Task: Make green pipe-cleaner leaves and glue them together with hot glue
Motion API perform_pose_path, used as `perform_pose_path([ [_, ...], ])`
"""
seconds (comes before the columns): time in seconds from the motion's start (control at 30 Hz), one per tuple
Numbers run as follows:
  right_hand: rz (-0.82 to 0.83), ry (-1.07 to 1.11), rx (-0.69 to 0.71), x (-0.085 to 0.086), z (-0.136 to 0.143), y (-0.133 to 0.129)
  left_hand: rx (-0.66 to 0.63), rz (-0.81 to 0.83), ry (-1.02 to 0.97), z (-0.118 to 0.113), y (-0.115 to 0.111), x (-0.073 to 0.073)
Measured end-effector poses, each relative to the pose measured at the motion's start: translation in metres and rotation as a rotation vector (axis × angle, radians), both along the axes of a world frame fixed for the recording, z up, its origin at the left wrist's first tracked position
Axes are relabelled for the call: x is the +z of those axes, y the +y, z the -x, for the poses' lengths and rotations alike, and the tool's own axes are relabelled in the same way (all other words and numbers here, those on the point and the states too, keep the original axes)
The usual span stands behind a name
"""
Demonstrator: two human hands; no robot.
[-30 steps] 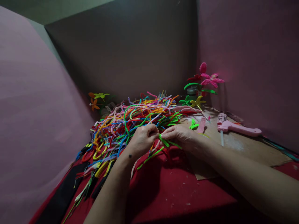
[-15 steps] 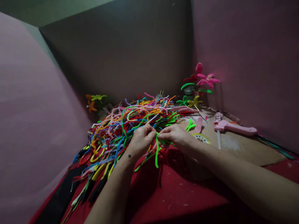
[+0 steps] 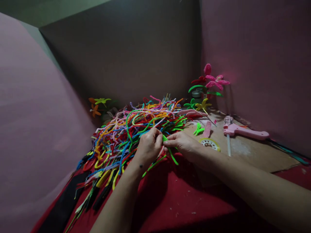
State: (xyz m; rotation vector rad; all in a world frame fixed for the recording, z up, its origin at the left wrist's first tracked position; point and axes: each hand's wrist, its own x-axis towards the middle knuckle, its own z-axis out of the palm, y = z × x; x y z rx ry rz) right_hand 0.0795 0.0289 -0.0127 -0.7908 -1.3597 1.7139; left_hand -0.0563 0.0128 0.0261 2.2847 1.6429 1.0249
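Bright green pipe cleaners [image 3: 174, 157] are pinched between my two hands in front of the pile. My left hand [image 3: 149, 145] is closed, thumb and fingers gripping one part. Just beside it, my right hand [image 3: 182, 142] pinches the green strands with thumb and forefinger. Loose green ends hang below the fingers, one slanting down right and another [image 3: 153, 166] down left. The fingers hide where the strands meet. Behind lies a large tangled heap of many-coloured pipe cleaners [image 3: 136, 126].
On the right, a pink glue gun [image 3: 247, 130] lies on a cardboard sheet [image 3: 257, 155], near a yellow-rimmed tape roll [image 3: 209, 144] and a small green bow-like piece [image 3: 198, 129]. Pink pipe-cleaner flowers [image 3: 216, 81] stand behind. Yellow-and-black handles [image 3: 104, 187] lie at left on red cloth [image 3: 177, 207].
The hanging green end under my hands has swung from nearly straight down to slanting right. My left hand has turned and shifted slightly; both hands still pinch the green strands.
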Motion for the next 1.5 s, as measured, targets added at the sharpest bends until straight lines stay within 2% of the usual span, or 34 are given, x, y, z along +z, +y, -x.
perform_pose_path([
  [0.13, 0.034, -0.082, 0.033, 0.005, 0.0, -0.002, -0.013, 0.22, -0.242, 0.004, 0.004, 0.0],
  [0.27, -0.014, -0.095, 0.019, 0.01, -0.003, -0.003, -0.16, 0.477, -0.568, 0.006, 0.004, 0.001],
  [0.37, -0.04, -0.077, 0.031, 0.01, -0.005, -0.002, -0.252, 0.598, -0.726, 0.006, 0.004, -0.001],
  [0.5, -0.045, -0.04, 0.06, 0.009, -0.004, -0.002, -0.226, 0.645, -0.905, 0.004, 0.006, -0.005],
  [0.63, -0.067, -0.063, 0.043, 0.012, 0.0, -0.006, -0.19, 0.759, -1.034, 0.003, 0.007, -0.006],
  [0.73, -0.075, -0.14, -0.002, 0.013, 0.003, -0.01, -0.127, 0.722, -1.029, 0.002, 0.006, -0.005],
  [0.83, -0.075, -0.189, -0.018, 0.015, 0.005, -0.012, -0.048, 0.593, -0.948, 0.001, 0.004, -0.004],
  [0.93, -0.087, -0.197, -0.032, 0.016, 0.004, -0.013, -0.024, 0.482, -0.839, 0.0, 0.004, -0.004],
  [1.0, -0.079, -0.185, -0.041, 0.016, 0.004, -0.013, -0.056, 0.461, -0.826, 0.002, 0.005, -0.005],
  [1.17, -0.075, -0.165, -0.063, 0.015, 0.004, -0.01, -0.252, 0.645, -0.934, 0.005, 0.008, -0.007],
  [1.23, -0.11, -0.189, -0.059, 0.011, 0.004, -0.008, -0.208, 0.613, -0.901, 0.005, 0.008, -0.008],
  [1.37, -0.131, -0.233, -0.04, 0.001, 0.007, -0.006, -0.014, 0.434, -0.723, 0.003, 0.009, -0.011],
  [1.5, -0.094, -0.141, 0.048, -0.004, 0.007, -0.007, 0.009, 0.401, -0.673, 0.003, 0.01, -0.011],
])
